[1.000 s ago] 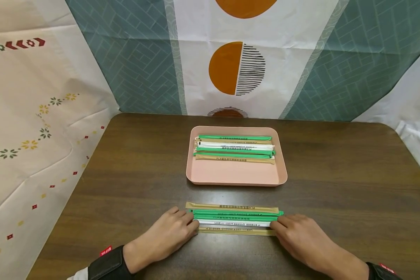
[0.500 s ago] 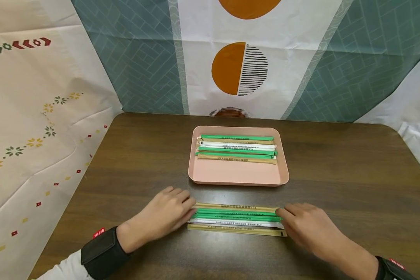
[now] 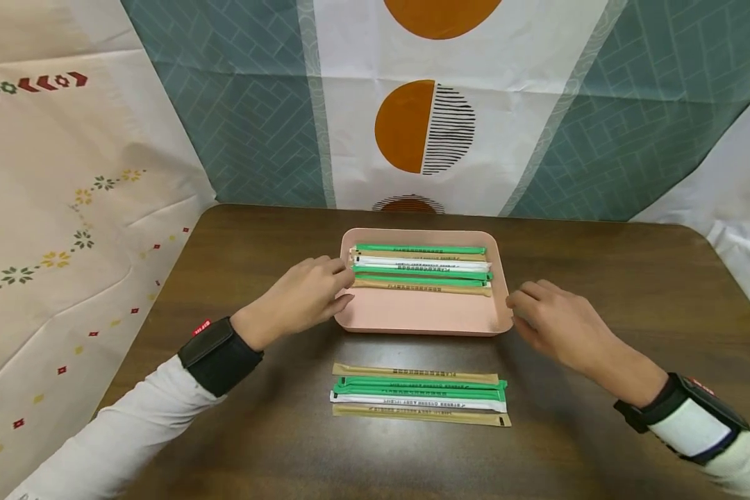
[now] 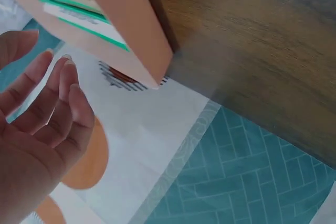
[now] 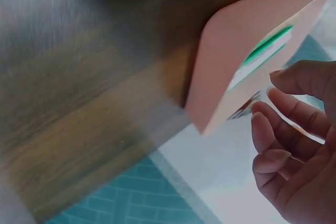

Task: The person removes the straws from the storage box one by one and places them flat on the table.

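Note:
My left hand hovers at the left edge of a pink tray, its fingertips over or close to the rim. At the opposite side my right hand is beside the tray's right edge; whether it touches the rim cannot be told. Both wrist views show loosely bent fingers with nothing held. Wrapped drinking straws in green, white and tan lie side by side across the tray's far part, among them a tan straw. Nearer me, a second row includes a tan straw, green straws and a white straw.
Everything rests on a dark brown wooden table. Behind its far edge hangs a patterned cloth in teal and white with orange circles. A pale flowered cloth borders the left side.
Both hands have let go of the ends of the near straw row and moved forward to the tray's two sides. The near row stays on the table.

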`<state>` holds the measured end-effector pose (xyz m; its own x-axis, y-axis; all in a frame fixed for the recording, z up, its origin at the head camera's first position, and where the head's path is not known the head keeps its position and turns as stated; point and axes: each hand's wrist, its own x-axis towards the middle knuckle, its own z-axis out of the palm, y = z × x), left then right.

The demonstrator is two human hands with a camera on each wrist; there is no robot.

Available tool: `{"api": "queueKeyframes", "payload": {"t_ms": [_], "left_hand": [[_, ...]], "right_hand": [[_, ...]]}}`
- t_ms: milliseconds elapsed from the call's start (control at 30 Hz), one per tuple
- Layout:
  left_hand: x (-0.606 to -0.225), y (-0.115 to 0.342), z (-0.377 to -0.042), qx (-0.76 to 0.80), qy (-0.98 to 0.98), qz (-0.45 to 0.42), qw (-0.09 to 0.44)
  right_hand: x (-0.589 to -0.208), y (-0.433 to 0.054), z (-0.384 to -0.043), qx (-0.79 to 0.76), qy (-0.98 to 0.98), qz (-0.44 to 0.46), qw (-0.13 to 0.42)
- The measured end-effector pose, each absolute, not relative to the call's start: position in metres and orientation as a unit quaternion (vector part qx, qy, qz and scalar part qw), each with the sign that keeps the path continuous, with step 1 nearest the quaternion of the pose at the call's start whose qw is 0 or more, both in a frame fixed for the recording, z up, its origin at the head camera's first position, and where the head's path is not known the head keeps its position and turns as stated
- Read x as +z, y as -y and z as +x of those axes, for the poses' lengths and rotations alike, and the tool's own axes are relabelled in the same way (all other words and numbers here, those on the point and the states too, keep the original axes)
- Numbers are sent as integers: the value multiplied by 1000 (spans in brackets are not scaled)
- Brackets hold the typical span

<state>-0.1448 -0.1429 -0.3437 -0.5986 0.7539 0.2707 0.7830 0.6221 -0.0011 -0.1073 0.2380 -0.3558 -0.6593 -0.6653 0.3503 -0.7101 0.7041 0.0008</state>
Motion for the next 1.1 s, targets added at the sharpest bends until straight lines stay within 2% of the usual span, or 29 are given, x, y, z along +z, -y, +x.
{"api": "queueKeyframes", "payload": {"t_ms": [233,433,667,900,1100], "left_hand": [[-359,123,-179,-25,893,-444,72],[-369,107,-195,-33,902,-430,10],[-379,103,-196,-35,908,-415,-33],[-385,102,-190,-19,913,-406,-35],[-390,100,-188,39,908,-417,14]], "right_hand": [[-365,-235,-151,38,915,382,125],[-375,-222,-171,17,900,409,151],[-383,-205,-173,-32,917,391,78],[-392,-204,-172,-11,927,369,72],[-396,-205,-170,0,928,365,75]]}}
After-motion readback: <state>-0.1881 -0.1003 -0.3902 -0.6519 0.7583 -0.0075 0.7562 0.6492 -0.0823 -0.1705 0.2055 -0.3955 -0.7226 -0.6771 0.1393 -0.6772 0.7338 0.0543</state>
